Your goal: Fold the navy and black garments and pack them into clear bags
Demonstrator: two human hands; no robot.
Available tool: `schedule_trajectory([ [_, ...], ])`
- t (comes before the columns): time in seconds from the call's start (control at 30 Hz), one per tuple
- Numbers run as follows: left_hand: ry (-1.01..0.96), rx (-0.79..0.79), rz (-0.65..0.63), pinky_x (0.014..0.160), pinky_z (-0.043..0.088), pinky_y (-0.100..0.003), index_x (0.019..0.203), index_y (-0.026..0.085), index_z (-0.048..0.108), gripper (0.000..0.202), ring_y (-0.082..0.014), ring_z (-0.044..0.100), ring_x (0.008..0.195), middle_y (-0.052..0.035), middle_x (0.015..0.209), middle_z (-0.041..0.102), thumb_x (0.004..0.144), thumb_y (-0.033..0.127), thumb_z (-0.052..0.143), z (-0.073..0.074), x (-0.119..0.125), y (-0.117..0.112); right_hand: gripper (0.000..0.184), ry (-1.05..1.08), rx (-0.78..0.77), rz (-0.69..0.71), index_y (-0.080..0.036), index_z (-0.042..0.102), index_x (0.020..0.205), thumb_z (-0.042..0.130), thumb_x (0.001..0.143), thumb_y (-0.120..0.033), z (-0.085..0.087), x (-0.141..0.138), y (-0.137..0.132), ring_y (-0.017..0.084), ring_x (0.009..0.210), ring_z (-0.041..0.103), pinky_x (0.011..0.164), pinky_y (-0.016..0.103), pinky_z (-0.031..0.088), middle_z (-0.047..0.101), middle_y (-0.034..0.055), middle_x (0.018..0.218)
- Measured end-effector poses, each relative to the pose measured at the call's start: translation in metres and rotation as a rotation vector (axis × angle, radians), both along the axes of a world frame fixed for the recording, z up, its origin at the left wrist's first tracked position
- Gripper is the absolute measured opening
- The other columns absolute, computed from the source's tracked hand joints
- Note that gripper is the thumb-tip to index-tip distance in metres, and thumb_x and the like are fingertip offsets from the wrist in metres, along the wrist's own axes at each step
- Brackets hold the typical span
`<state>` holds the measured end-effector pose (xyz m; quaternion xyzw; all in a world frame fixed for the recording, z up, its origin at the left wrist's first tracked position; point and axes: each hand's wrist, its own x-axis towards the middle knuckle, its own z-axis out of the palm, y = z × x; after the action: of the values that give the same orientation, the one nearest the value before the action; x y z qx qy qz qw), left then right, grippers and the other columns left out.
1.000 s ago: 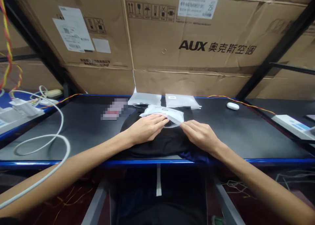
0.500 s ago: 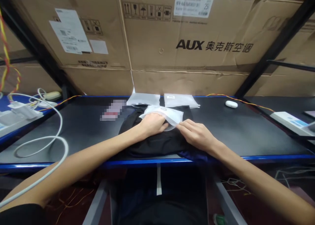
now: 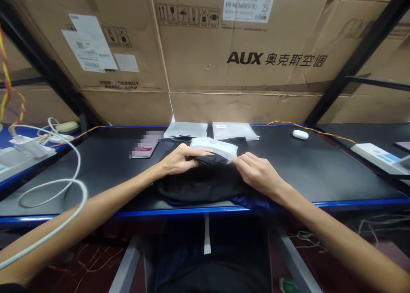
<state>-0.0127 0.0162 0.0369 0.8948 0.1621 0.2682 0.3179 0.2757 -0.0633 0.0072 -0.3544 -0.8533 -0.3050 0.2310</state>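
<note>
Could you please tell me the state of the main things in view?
Left hand: gripping bunched black fabric
Right hand: pinching the white bag
White bag: held at its right end
Rear left bag: lying down
Rear right bag: lying down
Phone: lying flat
White case: shut
White cable: looped

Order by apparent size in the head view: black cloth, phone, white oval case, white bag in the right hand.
1. Black cloth
2. Phone and white bag: too alike to rank
3. White oval case

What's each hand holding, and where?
Left hand: a bunched fold of black cloth. Right hand: the white bag, pinched at its near right corner.
</note>
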Motion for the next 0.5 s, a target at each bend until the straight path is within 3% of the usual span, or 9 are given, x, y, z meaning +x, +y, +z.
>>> schedule_trajectory([
  [0.13,-0.125,-0.309,-0.022,0.110,0.049,-0.047,0.116,0.017,0.078,0.038,-0.0347,0.064,0.124,-0.0108,0.123,0.072,0.082,0.034,0.075,-0.004,-0.007,0.004,0.023,-0.019,-0.015,-0.024,-0.016,0.066,0.095,0.046,0.097,-0.005,-0.001,0.000,0.000,0.018,0.072,0.057,0.057,0.030,0.040,0.065,0.0034,0.075],
  [0.23,-0.193,-0.386,-0.081,0.114,0.043,-0.051,0.110,0.017,0.080,0.035,-0.0377,0.061,0.128,-0.0129,0.123,0.072,0.080,0.035,0.077,-0.008,-0.010,0.009,0.023,-0.042,-0.035,-0.065,-0.018,0.065,0.089,0.047,0.097,-0.007,-0.001,0.001,0.001,0.018,0.071,0.056,0.056,0.030,0.039,0.064,0.0032,0.074],
  [0.33,-0.136,-0.315,-0.166,0.117,0.039,-0.055,0.104,0.017,0.082,0.030,-0.0386,0.057,0.132,-0.0150,0.127,0.070,0.081,0.034,0.074,-0.009,-0.011,0.007,0.025,-0.069,-0.046,-0.101,-0.019,0.063,0.081,0.048,0.098,-0.008,0.000,0.000,0.001,0.017,0.070,0.057,0.056,0.030,0.040,0.063,0.0027,0.073],
  [0.43,-0.008,-0.094,-0.201,0.120,0.032,-0.057,0.125,0.019,0.074,0.045,-0.0370,0.052,0.138,-0.0137,0.142,0.062,0.082,0.029,0.065,-0.008,-0.009,-0.001,0.021,-0.092,-0.068,-0.119,-0.019,0.063,0.082,0.050,0.097,-0.012,0.003,-0.003,0.000,0.019,0.078,0.061,0.060,0.030,0.046,0.069,0.0051,0.082],
  [0.5,0.081,0.067,-0.213,0.122,0.029,-0.059,0.140,0.021,0.063,0.061,-0.0368,0.043,0.145,-0.0110,0.153,0.051,0.079,0.025,0.060,-0.008,-0.008,-0.008,0.018,-0.082,-0.097,-0.116,-0.018,0.067,0.099,0.050,0.097,-0.013,0.004,-0.005,0.000,0.022,0.098,0.065,0.065,0.029,0.052,0.074,0.0101,0.106],
])
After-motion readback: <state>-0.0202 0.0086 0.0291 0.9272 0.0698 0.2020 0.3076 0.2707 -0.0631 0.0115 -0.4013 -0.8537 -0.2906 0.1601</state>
